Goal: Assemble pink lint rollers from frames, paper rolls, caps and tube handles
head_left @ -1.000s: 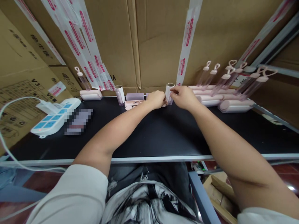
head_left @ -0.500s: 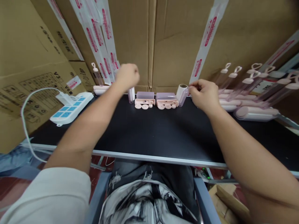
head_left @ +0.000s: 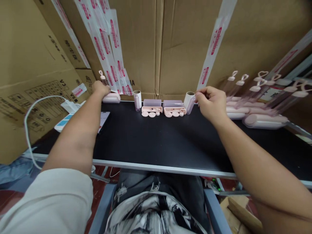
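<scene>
At the left, my left hand (head_left: pixel 99 88) is closed round a slim clear tube (head_left: pixel 104 80) with a pale pink heart-loop cap. Just beside it lies a pink-and-white lint roller (head_left: pixel 111 98). My right hand (head_left: pixel 211 103) pinches the upper end of a tilted clear tube (head_left: pixel 190 106), which leans by a white paper roll (head_left: pixel 188 98). Between the hands are two pink plastic trays (head_left: pixel 151 110), clear purplish covers (head_left: pixel 172 103) behind them and small pink discs (head_left: pixel 152 114) in front. Another paper roll (head_left: pixel 137 95) stands upright with a clear tube (head_left: pixel 137 104) before it.
Several lint rollers (head_left: pixel 265 120) with capped clear tubes crowd the right side of the black table (head_left: pixel 156 143). At the left are a white power strip (head_left: pixel 62 123) with its cable and a phone (head_left: pixel 104 120). Taped cardboard (head_left: pixel 185 48) walls the back.
My left hand has moved left, from above the left paper roll to the capped tube, uncovering the roll and the phone. My right hand stays almost where it was.
</scene>
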The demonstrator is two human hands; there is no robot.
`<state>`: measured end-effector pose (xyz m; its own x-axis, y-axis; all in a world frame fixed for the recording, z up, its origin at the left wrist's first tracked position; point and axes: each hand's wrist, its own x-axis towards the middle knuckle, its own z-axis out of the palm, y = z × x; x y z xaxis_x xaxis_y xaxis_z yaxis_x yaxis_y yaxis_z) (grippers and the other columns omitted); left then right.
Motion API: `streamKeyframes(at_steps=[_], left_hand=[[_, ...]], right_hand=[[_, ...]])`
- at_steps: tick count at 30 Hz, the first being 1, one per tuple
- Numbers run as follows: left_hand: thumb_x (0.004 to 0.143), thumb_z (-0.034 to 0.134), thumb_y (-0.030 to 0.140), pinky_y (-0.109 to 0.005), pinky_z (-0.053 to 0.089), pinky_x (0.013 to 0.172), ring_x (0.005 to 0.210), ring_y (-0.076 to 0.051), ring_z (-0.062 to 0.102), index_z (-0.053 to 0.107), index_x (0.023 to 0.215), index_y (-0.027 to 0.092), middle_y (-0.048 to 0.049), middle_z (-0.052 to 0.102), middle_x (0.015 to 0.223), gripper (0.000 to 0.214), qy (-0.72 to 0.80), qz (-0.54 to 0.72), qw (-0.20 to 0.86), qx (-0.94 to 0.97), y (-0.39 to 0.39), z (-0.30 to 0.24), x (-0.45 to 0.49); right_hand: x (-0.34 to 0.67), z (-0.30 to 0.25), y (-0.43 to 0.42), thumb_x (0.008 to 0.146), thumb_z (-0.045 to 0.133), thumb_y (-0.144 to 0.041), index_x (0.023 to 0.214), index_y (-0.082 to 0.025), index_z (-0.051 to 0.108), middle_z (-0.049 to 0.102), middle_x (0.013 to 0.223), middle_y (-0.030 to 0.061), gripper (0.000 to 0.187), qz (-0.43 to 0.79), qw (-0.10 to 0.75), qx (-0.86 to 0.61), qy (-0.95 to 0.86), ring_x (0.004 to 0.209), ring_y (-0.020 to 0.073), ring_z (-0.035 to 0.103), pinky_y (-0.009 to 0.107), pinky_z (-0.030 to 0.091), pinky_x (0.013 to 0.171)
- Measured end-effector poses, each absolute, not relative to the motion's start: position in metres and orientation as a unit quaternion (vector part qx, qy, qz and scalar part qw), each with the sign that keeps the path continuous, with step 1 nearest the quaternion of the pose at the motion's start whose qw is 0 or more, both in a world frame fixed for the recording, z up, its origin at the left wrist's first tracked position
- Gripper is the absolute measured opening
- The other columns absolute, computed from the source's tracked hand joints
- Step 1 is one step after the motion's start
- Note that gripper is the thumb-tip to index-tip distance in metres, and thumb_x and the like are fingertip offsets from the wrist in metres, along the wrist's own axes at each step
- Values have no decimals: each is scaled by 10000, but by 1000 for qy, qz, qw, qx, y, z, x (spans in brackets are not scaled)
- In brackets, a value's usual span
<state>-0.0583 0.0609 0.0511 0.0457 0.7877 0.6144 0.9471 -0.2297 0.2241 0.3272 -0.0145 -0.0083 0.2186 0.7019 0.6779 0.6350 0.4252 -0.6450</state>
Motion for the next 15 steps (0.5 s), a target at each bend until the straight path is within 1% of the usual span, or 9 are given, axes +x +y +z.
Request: streamKeyframes(at_steps=[3, 6, 8, 9, 10, 11, 13, 14, 15], left_hand=[[1056, 539, 681, -417, 383, 1120, 1167, -157, 534, 495, 1164, 207, 62, 736, 1081, 488, -631, -388, 113, -662, 74, 55, -69], [1064, 631, 496, -456, 422, 1126, 1177, -193, 581, 478, 1222, 191, 8, 729, 1181, 376, -676, -482, 121, -544, 97, 68, -99], [1094, 580, 352, -489, 443, 1117, 1197, -231, 613, 474, 1274, 167, -62, 700, 1279, 279, -683, -497, 135, -519, 105, 79, -115], [1098, 561, 312, -484, 452, 1110, 1186, -233, 624, 480, 1275, 176, -64, 690, 1283, 238, -674, -505, 143, -520, 104, 85, -118], [1098, 557, 298, -469, 463, 1097, 1152, -220, 631, 492, 1252, 193, -48, 685, 1251, 197, -656, -513, 148, -533, 101, 90, -117], [1095, 566, 303, -453, 479, 1068, 1082, -201, 632, 507, 1195, 210, -24, 683, 1169, 148, -630, -536, 154, -540, 95, 93, -112], [1057, 658, 368, -406, 507, 987, 947, -148, 582, 513, 1052, 234, 24, 641, 1010, 198, -567, -564, 125, -587, 76, 93, -90], [1051, 667, 418, -382, 515, 910, 885, -137, 563, 497, 1003, 239, 32, 618, 951, 252, -545, -585, 106, -592, 65, 90, -75], [1049, 660, 489, -359, 516, 854, 852, -137, 564, 493, 995, 246, 34, 620, 912, 300, -523, -575, 67, -626, 52, 83, -58]], right_hand=[[322, -7, -20, 912, 617, -303, 875, -224, 721, 739, 748, 51, 135, 32, 576, -521, -629, 687, 226, 701, 371, 556, 680], [314, -7, -27, 928, 611, -323, 886, -225, 716, 751, 781, 52, 150, 27, 571, -515, -638, 715, 225, 704, 370, 565, 686], [309, -7, -30, 931, 618, -336, 885, -228, 716, 750, 785, 51, 153, 30, 570, -513, -642, 718, 222, 698, 370, 569, 689], [306, -8, -31, 931, 623, -347, 884, -230, 716, 747, 783, 50, 156, 40, 571, -510, -642, 707, 220, 691, 369, 568, 682], [303, -10, -32, 930, 631, -362, 887, -232, 716, 739, 775, 46, 161, 57, 573, -504, -644, 691, 217, 683, 369, 567, 670], [299, -12, -32, 927, 643, -382, 897, -233, 716, 727, 764, 42, 169, 84, 573, -495, -648, 676, 215, 675, 369, 566, 656], [289, -18, -34, 906, 688, -443, 968, -229, 713, 714, 766, 37, 224, 167, 559, -468, -663, 669, 218, 675, 368, 567, 626], [283, -21, -35, 882, 723, -483, 1046, -227, 707, 731, 816, 45, 305, 223, 546, -449, -671, 693, 224, 687, 366, 572, 613], [275, -25, -37, 849, 765, -524, 1148, -227, 687, 757, 910, 61, 429, 282, 529, -428, -676, 732, 230, 704, 366, 583, 608]])
